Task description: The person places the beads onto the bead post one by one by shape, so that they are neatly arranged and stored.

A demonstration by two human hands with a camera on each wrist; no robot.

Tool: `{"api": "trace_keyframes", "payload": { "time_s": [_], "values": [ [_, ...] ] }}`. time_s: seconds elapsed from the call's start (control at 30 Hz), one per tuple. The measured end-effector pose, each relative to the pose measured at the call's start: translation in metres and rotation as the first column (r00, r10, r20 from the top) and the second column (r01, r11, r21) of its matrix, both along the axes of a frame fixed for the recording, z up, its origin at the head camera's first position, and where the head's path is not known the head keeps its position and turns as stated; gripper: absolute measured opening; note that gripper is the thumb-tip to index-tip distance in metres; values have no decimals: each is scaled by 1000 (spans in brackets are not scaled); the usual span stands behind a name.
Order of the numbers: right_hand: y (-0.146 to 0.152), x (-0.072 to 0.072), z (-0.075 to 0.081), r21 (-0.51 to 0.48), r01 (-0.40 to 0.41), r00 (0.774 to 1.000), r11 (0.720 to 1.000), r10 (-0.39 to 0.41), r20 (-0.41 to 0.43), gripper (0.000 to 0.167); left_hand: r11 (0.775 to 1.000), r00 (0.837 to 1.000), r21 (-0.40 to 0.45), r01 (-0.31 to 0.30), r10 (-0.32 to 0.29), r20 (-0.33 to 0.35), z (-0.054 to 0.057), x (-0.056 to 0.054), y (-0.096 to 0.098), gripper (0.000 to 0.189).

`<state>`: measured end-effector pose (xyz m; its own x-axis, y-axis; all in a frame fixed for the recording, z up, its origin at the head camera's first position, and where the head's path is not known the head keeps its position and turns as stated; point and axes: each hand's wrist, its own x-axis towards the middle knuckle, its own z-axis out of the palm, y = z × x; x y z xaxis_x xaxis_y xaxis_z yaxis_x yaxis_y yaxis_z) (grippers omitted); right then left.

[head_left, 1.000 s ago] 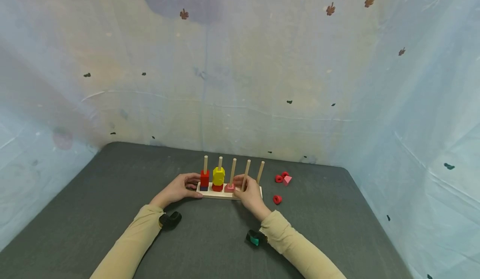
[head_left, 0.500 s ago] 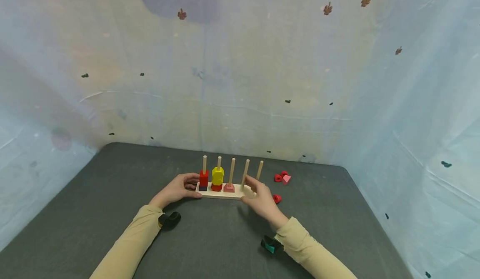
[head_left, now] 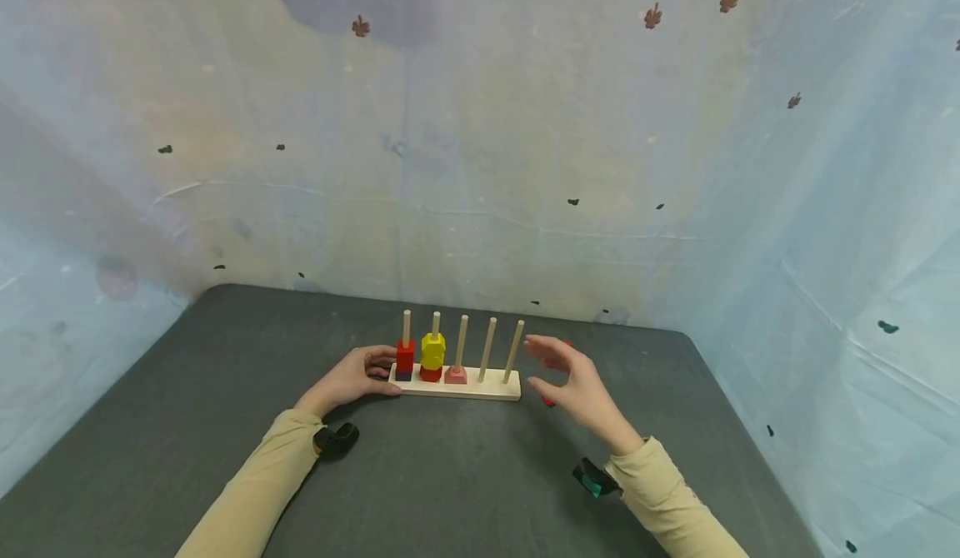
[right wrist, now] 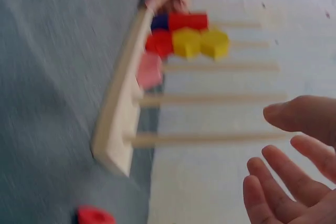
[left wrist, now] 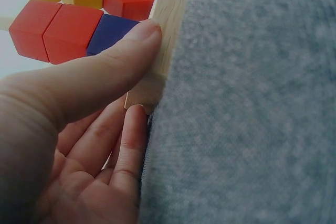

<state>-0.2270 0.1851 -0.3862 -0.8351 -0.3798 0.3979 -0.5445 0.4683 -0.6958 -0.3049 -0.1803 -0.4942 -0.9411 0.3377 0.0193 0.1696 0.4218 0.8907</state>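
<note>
1. Head view: the wooden peg board [head_left: 495, 386] lies on the dark grey table [head_left: 420, 475], its long side running left to right, and five pegs [head_left: 487, 350] stand up from it in a row.
2. Head view: at the board's left end, the first peg carries red blocks [head_left: 405, 356] above a dark blue block [head_left: 403, 376]. Next along the board, yellow blocks [head_left: 432, 351] sit on a red bottom block [head_left: 431, 375]. A pink block [head_left: 455, 376] sits low on the board's middle peg.
3. Head view: the left hand [head_left: 351, 380] grips the board's left end, its thumb in front and its fingers behind.
4. Head view: the right hand [head_left: 579, 385] is just beyond the board's right end, apart from it, with a wide gap between thumb and fingers and nothing held. A red piece [head_left: 549, 402], mostly covered, shows beneath that hand.
5. Left wrist view: the thumb lies against the board's edge beside the dark blue block, the fingers round its end, so the board is pinched between them. Two red blocks and two yellow ones can be counted on the board.
6. Right wrist view, blurred: the thumb and fingers are spread near the tips of the board's nearest pegs. A red ring [right wrist: 96, 216] lies past the board's near end, partly cut off.
</note>
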Motion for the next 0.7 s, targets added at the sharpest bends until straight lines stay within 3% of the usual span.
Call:
{"api": "trace_keyframes", "payload": {
  "time_s": [0.17,0.37,0.53,0.7],
  "values": [
    [27,-20,2,17,73,996,997,-72,-46,54,1000,1000,-10,-4,4,-4,1,0,0,71],
    [59,-54,-27,11,144,989,990,-143,-34,52,1000,1000,-6,1,-1,-11,-1,-1,-1,69],
    [77,-69,-51,70,187,982,980,-186,-11,51,1000,1000,-5,1,-1,-5,-2,-1,-1,70],
    [87,-83,-63,140,198,979,970,-202,9,52,1000,1000,-20,-14,14,-5,1,1,0,72]
  ]
}}
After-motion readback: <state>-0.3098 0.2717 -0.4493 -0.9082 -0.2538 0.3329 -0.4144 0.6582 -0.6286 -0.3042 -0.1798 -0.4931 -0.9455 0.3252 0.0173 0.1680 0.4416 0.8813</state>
